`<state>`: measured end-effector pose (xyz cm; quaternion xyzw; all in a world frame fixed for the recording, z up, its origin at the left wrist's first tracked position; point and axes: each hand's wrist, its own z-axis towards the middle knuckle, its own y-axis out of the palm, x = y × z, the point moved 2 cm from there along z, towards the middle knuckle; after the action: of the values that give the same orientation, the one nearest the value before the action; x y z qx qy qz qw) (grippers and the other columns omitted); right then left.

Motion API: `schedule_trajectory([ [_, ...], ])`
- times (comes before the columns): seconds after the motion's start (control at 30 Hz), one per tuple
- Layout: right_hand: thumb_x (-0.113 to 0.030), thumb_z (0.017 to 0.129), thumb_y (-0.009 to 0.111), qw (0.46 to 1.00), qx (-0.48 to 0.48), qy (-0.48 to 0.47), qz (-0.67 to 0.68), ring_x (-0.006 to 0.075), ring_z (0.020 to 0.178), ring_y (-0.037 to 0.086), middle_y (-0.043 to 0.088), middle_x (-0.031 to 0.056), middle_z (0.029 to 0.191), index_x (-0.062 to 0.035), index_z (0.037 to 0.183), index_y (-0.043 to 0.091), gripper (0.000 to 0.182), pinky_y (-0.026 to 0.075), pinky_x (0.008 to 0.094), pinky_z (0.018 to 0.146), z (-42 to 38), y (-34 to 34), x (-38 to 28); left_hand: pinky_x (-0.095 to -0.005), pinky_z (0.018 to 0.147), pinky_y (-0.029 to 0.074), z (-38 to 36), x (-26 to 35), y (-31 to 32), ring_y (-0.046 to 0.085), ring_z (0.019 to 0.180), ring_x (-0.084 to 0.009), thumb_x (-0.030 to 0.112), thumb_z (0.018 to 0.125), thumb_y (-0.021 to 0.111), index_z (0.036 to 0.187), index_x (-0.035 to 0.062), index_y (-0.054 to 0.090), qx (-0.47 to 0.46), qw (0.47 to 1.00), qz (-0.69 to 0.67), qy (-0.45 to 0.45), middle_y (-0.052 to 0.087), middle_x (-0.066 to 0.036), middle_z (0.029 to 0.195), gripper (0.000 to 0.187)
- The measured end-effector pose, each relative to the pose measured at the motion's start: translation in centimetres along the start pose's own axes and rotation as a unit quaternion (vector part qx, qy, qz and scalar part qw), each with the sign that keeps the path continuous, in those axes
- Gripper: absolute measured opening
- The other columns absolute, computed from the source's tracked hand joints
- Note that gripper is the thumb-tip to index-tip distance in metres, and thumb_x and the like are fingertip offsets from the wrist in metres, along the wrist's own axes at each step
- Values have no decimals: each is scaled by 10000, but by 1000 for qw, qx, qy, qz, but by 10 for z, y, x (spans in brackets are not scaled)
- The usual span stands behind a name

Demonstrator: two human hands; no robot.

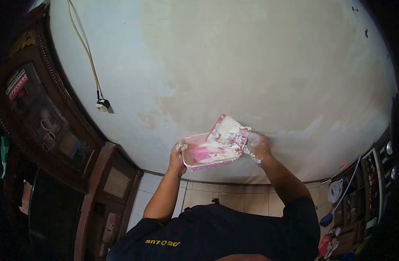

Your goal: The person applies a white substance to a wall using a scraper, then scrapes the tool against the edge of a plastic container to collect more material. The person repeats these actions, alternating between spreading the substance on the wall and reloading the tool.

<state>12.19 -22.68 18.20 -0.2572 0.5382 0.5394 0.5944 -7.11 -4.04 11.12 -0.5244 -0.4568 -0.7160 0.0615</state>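
Observation:
My left hand (pixel 177 159) is wrapped round the left end of a pink rectangular tub (pixel 211 165). White putty coats the tub's rim and part of its inside, where a brighter pink patch shows. Over the tub's right side, my right hand (pixel 257 148) grips a red putty spreader (pixel 222 133), its wide blade tilted up and thick with white putty. The fingers of that hand are smeared white, and the spreader's handle is largely hidden under them and the putty. Beyond both hands stands a wall (pixel 260 65) with patchy white and beige areas.
A yellowish cable runs down the wall to a socket (pixel 102 105). Dark wooden cabinets (pixel 42 117) stand on the left. Shelving (pixel 354 204) and a long-handled blue tool (pixel 326 220) are at the right. Floor tiles (pixel 234 200) show below the wall.

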Motion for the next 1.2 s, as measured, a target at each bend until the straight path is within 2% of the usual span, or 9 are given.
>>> schedule_trajectory([
  [0.1,-22,771,572,999,39,13,3,236,916,593,570,160,1071,31,1097,537,332,499,329,746,-2,-3,3,-393,824,460,-1,7,-3,550,940,-262,214,817,462,1085,16,504,-24,998,-56,-21,554,-130,1030,336],
  [0.13,-63,775,582,966,21,-48,-253,235,867,602,592,147,998,1,1030,580,263,497,331,709,-1,2,-7,-393,824,460,0,8,-5,550,940,-262,214,817,462,1085,16,504,-26,998,-54,-22,554,-130,1030,336],
  [0.17,-104,780,592,864,3,-105,-493,233,819,610,615,134,925,-28,964,624,201,495,333,671,1,10,-17,-389,824,460,1,6,-10,551,939,-260,214,819,459,1076,16,508,-11,999,-35,-32,556,-131,1023,328],
  [0.27,-206,778,601,701,-120,-36,-702,257,701,594,604,123,781,-72,836,651,154,471,348,589,11,42,-62,-381,825,461,2,8,-10,553,939,-252,216,822,453,1055,18,518,7,999,-9,-53,562,-131,1012,312],
  [0.57,-242,763,598,583,-121,-375,-710,234,797,589,605,95,903,-99,879,626,186,492,345,641,17,72,-90,-414,830,463,12,10,-21,545,953,-303,224,760,500,1093,3,501,-61,992,-79,-80,546,-155,1046,399],
  [0.7,-188,780,581,583,-106,-351,-725,235,877,595,606,112,988,-108,952,611,193,500,338,719,26,79,-121,-437,842,451,14,9,-21,537,969,-312,239,757,480,1111,-1,487,-65,994,-62,-66,534,-161,1071,428],
  [0.83,-87,789,540,473,-48,-544,-691,245,914,601,602,114,1040,-103,1023,598,242,496,344,764,48,97,-214,-450,844,448,13,8,-20,535,974,-325,248,750,462,1118,-7,478,-45,996,-44,-66,534,-167,1072,448],
  [1.0,-105,741,559,234,205,-557,-770,292,873,586,599,127,1006,-100,1054,585,313,478,360,735,90,82,-348,-445,832,456,14,4,-23,550,948,-321,248,767,434,1094,-9,492,-32,998,-12,-50,547,-169,1048,420],
  [1.2,-122,735,531,240,253,-518,-781,323,759,569,596,155,844,-77,957,587,234,459,401,681,194,21,-393,-433,779,480,16,-1,-26,561,916,-298,219,786,424,1083,10,505,-34,998,-27,-50,553,-155,1029,372],
])
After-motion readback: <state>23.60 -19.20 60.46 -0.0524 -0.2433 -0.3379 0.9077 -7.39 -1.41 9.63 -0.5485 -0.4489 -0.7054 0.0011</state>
